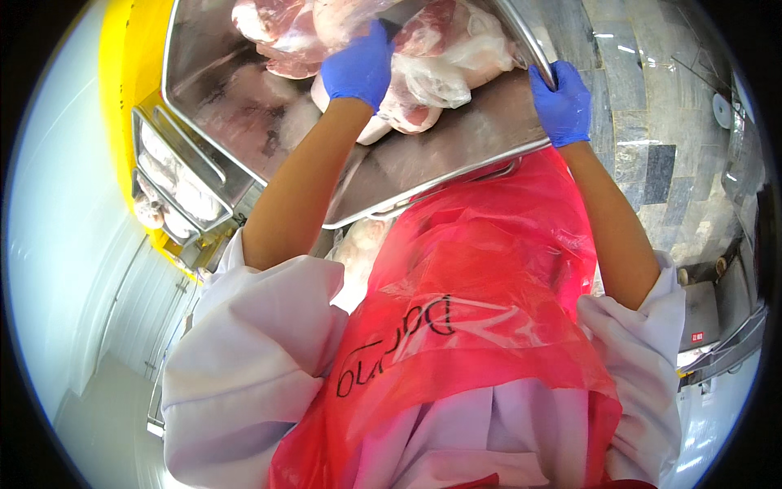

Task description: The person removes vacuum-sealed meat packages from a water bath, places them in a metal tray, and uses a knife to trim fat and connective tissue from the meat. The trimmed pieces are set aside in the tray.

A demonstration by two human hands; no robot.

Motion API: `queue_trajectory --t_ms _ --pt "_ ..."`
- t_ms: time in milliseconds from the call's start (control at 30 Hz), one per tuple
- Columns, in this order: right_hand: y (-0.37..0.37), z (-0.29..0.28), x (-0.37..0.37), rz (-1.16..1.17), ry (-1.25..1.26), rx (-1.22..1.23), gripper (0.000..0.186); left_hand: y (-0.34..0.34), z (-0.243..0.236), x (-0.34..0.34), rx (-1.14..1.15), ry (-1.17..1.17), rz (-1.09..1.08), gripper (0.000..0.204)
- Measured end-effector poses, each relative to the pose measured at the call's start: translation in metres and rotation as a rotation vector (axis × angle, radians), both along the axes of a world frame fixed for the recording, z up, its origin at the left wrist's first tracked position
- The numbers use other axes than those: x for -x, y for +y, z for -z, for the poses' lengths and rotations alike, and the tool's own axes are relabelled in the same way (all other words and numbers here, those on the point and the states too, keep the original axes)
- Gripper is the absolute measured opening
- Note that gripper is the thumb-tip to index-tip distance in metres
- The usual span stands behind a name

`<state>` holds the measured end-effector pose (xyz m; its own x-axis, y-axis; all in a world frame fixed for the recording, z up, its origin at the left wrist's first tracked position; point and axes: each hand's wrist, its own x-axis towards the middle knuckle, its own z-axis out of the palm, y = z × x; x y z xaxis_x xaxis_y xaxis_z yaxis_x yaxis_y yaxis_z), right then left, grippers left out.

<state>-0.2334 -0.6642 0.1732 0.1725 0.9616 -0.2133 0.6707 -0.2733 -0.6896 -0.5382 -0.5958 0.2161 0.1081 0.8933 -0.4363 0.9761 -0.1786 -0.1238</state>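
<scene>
My left hand (358, 72), in a blue glove, is closed among raw meat pieces (411, 110) in a large stainless steel tub (399, 175). A small dark thing (389, 29) shows beside its fingertips; what it is I cannot make out. My right hand (562, 104), gloved alike, wraps round the tub's metal rim at the right corner. The meat is pink and red with pale fat, heaped toward the far side. Reddish wet smears mark the tub's bare left part.
Left of the tub, smaller metal trays (183, 167) hold pale meat by a yellow structure (130, 65). More pale meat (358, 253) shows below the tub's near edge. A red plastic apron (481, 269) covers my front. Grey tiled floor (652, 155) lies to the right.
</scene>
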Motion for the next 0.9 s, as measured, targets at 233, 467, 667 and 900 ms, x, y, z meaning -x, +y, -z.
queue_trajectory --t_ms 233,467,667,900 --pt "0.002 -0.004 0.001 -0.005 -0.02 -0.001 0.031 -0.021 0.018 0.02 -0.07 0.006 0.039 0.046" --pt "0.0 -0.002 0.001 0.008 -0.03 -0.013 0.031 -0.04 0.042 0.035 -0.173 -0.067 0.038 0.049" --pt "0.003 -0.002 0.001 -0.019 -0.059 -0.053 0.032 -0.048 0.052 0.038 -0.118 -0.071 -0.015 0.054" --pt "0.0 -0.007 0.002 0.01 -0.056 -0.002 0.036 -0.054 0.045 0.031 -0.119 -0.05 -0.002 0.053"
